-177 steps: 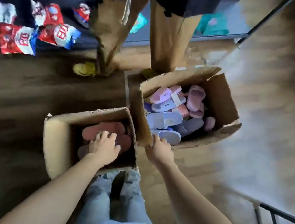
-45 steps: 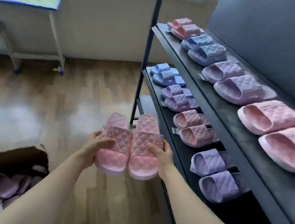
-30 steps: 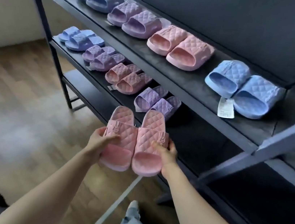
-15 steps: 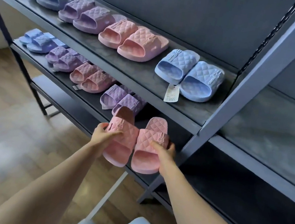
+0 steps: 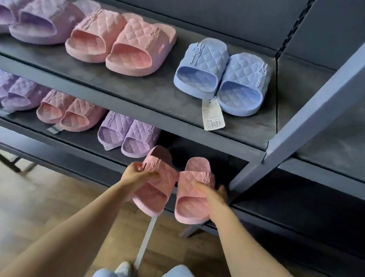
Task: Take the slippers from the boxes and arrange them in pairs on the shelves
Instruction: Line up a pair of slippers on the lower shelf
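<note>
I hold two pink quilted slippers side by side at the front edge of the middle shelf (image 5: pixel 82 145). My left hand (image 5: pixel 137 175) grips the strap of the left pink slipper (image 5: pixel 158 189), which is tilted. My right hand (image 5: pixel 212 195) grips the strap and outer side of the right pink slipper (image 5: pixel 191 200). Both slippers point heel-first into the dark gap to the right of a purple pair (image 5: pixel 128 134). Their toes hang out over the floor.
The upper shelf (image 5: pixel 135 99) carries purple, pink (image 5: pixel 120 40) and blue (image 5: pixel 223 73) pairs; the blue pair has a paper tag (image 5: pixel 213 115). The middle shelf holds purple and pink pairs. A grey upright post (image 5: pixel 317 105) stands just right of my hands. Wooden floor lies below.
I carried the pink pair from the boxes to the rack and along it rightward. Over the last half second the slippers have moved further in at the middle shelf beside the purple pair.
</note>
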